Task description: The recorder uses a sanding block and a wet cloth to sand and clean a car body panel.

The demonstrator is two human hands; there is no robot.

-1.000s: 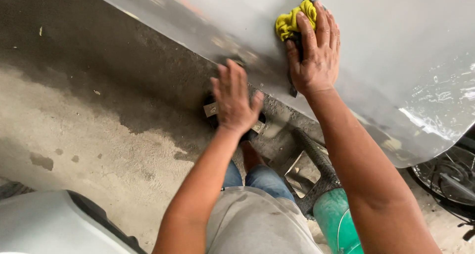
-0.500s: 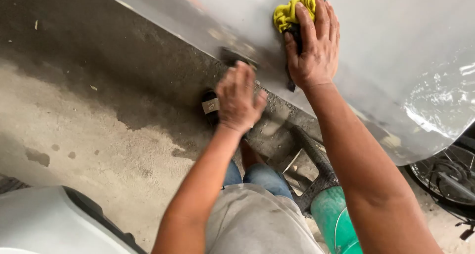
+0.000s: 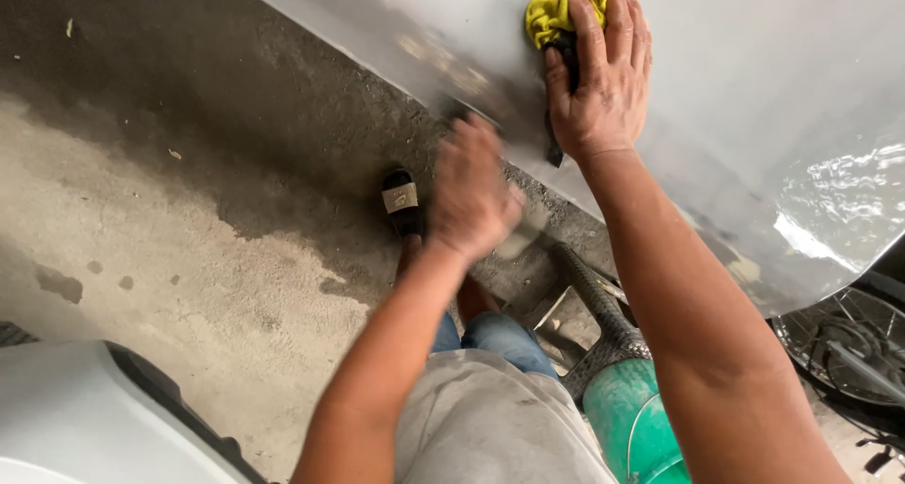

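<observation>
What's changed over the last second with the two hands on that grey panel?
The left hand, earlier flat near the grey panel's lower edge, has slid down and away and is now motion-blurred. The right hand still presses the yellow cloth on the panel, slightly higher in view. The green bucket hasn't moved.

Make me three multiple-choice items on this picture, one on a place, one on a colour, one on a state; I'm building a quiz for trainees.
1. Where is the crumpled cloth?
A. on the concrete floor
B. pressed against the grey metal panel
C. in the green plastic bucket

2. What colour is the cloth?
A. yellow
B. red
C. white

3. How does the left hand look?
A. sharp and flat on the floor
B. gripping the bucket
C. blurred, beside the panel's lower edge

Answers: B, the right hand pins the crumpled cloth to the grey metal panel; A, it is plainly yellow; C, the left hand is smeared, clear of the green plastic bucket.
</observation>
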